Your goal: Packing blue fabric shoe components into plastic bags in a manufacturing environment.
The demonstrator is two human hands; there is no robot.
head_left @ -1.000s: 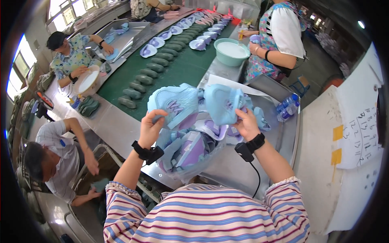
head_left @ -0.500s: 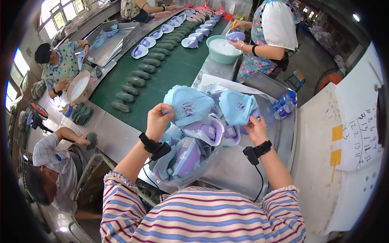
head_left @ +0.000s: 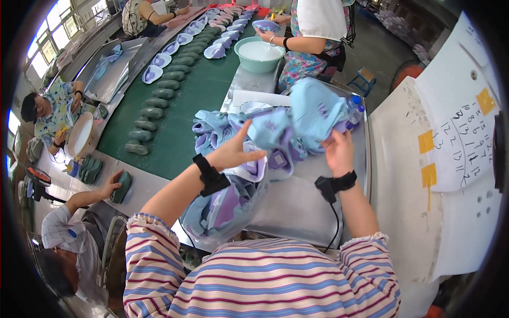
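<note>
Light-blue and purple shoe uppers with laces fill the space before me. My right hand (head_left: pixel 338 150) pinches the lower edge of one shoe upper (head_left: pixel 316 108), which is raised and slightly blurred. My left hand (head_left: pixel 237 150) is open, its thumb and fingers apart, just beside another light-blue upper (head_left: pixel 271 127) lying on the pile. Below it, a clear plastic bag (head_left: pixel 241 225) holds more blue and purple uppers. Under the bag and pile lies a metal tray (head_left: pixel 286 206).
A green conveyor belt (head_left: pixel 175 135) carries dark green shoe lasts (head_left: pixel 157 102) and rows of uppers. Water bottles (head_left: pixel 354 114) stand at the tray's far right. A co-worker beyond works beside a green basin (head_left: pixel 259 55); others sit left. A white board (head_left: pixel 405 175) rises at right.
My left hand has let go of its upper, which now lies on the pile. The right hand's upper has risen and turned. The whole view has shifted, and a co-worker at left has moved a last onto the table.
</note>
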